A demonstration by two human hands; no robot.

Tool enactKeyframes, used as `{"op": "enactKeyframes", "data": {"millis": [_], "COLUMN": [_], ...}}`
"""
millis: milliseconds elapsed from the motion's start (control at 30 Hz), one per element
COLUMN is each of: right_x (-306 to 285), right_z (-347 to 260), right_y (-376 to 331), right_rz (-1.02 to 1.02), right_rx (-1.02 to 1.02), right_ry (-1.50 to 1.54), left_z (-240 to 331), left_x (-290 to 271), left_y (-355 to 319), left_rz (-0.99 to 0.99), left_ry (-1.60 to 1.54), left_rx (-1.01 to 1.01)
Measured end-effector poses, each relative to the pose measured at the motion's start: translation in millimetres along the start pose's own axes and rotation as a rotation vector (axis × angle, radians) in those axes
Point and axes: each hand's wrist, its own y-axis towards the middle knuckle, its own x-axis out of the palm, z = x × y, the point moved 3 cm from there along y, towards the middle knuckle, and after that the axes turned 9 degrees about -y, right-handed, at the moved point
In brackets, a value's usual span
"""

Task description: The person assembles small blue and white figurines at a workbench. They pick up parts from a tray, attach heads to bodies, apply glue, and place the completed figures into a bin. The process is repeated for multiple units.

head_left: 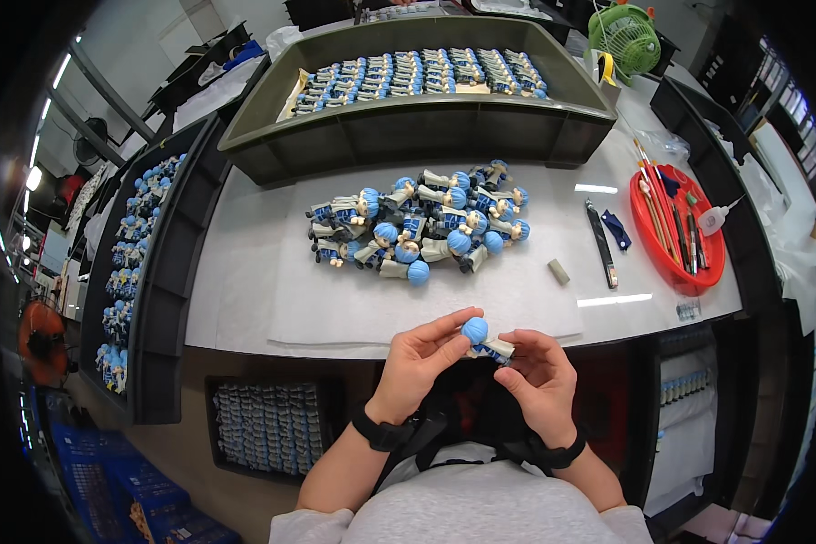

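Left hand and right hand pinched a blue-haired figurine at opposite ends (a fingertip grip), apparently to keep it steady.

A heap of figurines is lying mid-way across the counter. Behind it, a deep bin is holding figurines in rows. Another bin is standing along the counter's left side. Right of the heap, a slim hand tool is lying; farther right, a basket is holding paintbrushes. Before the heap, one figurine is resting between the left fingers and right fingers.
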Motion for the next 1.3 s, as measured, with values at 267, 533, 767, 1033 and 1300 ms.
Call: {"op": "enactKeyframes", "data": {"millis": [267,533,767,1033,1300], "right_x": [7.2,3.6,-10.5,-31.4,-153.4], "right_z": [-10.8,-15.4,-10.2,0.9,-13.3], "right_y": [-2.1,0.2,0.9,-4.8,-28.5], "right_rz": [0.102,0.078,0.038,-0.029,0.444], "right_rx": [-0.235,-0.232,-0.101,0.04,-0.057], "right_ry": [-0.102,-0.055,-0.08,-0.101,-0.135], "left_z": [-5.5,-11.5,-6.4,6.8,44.8], "left_x": [1.0,4.0,15.8,38.5,18.5], "left_y": [0.2,0.6,1.9,-1.8,28.7], "left_rz": [0.095,0.102,0.044,-0.241,0.098], "left_ry": [-0.003,-0.1,0.004,0.663,1.512], "left_rx": [-0.002,-0.136,0.067,0.315,0.54]}}
